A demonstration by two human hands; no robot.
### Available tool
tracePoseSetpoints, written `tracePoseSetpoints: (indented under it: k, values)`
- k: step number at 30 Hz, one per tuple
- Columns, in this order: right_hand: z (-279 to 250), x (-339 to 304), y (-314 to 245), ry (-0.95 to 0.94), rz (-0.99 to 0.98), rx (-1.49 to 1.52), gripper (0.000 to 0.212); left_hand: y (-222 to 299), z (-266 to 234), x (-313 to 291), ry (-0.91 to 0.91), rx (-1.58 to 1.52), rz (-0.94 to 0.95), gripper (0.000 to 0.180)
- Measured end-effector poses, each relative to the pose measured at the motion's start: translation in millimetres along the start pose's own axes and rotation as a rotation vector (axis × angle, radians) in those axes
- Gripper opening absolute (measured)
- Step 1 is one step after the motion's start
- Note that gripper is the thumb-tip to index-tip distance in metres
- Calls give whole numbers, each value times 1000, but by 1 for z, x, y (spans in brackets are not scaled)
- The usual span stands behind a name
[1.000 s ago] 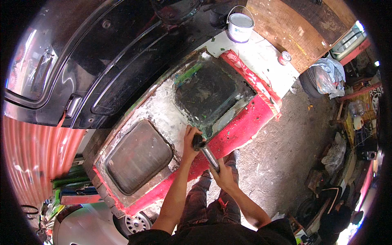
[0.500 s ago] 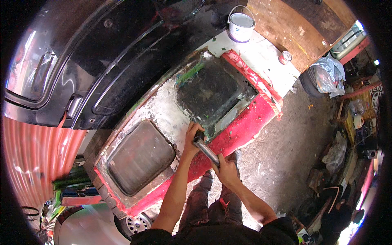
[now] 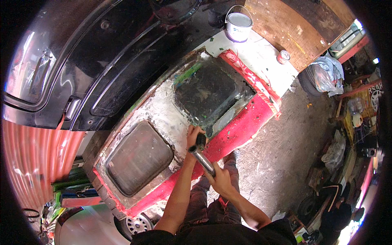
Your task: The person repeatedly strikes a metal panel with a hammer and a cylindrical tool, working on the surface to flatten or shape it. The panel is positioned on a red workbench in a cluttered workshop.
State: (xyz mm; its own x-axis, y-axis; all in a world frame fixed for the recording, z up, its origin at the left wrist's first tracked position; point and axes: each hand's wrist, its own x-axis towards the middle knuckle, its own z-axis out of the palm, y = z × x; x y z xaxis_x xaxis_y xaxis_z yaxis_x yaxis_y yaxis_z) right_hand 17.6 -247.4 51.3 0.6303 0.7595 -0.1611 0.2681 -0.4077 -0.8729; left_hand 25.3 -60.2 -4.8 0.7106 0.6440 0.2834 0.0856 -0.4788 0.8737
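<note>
My right hand [image 3: 222, 180] is wrapped round a short metal tube [image 3: 203, 161], whose hollow end points up toward my left wrist. My left hand [image 3: 193, 135] is closed round a short dark piece, perhaps a handle [image 3: 200, 141], at the near edge of a worn panel [image 3: 161, 109]. The lower end of that dark piece is hidden. The tube's end sits just short of the dark piece, and I cannot tell if they touch. White and green patches cover the panel, which has a dark recessed square [image 3: 206, 96] and a brown rounded one [image 3: 139, 158].
Red cloth [image 3: 241, 124] covers the bench under the panel. A white paint bucket [image 3: 239, 27] and a small can [image 3: 283, 57] stand at the far end. A black vehicle body [image 3: 122, 53] borders the left. Clutter and a tyre [image 3: 309, 81] lie along the right.
My right hand has drawn the tube back toward me, away from the dark piece. My left hand stays at nearly the same place on the panel.
</note>
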Motion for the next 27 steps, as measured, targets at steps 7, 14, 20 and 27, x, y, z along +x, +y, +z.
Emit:
tracePoseSetpoints:
  k: [7, 14, 20, 27]
  values:
    - [-2, 1, 5, 7, -3, -16, 28, -9, -21, 13, -176, -29, 16, 28]
    - [0, 13, -2, 18, -74, 1, 31, -10, -29, 19, -335, -142, -108, 17]
    - [-2, 20, -25, -17, -151, -52, 34, -5, -38, 25, -397, -189, -57, 9]
    - [9, 40, 9, -71, -54, -379, 34, -20, -31, 27, -398, -585, -513, 21]
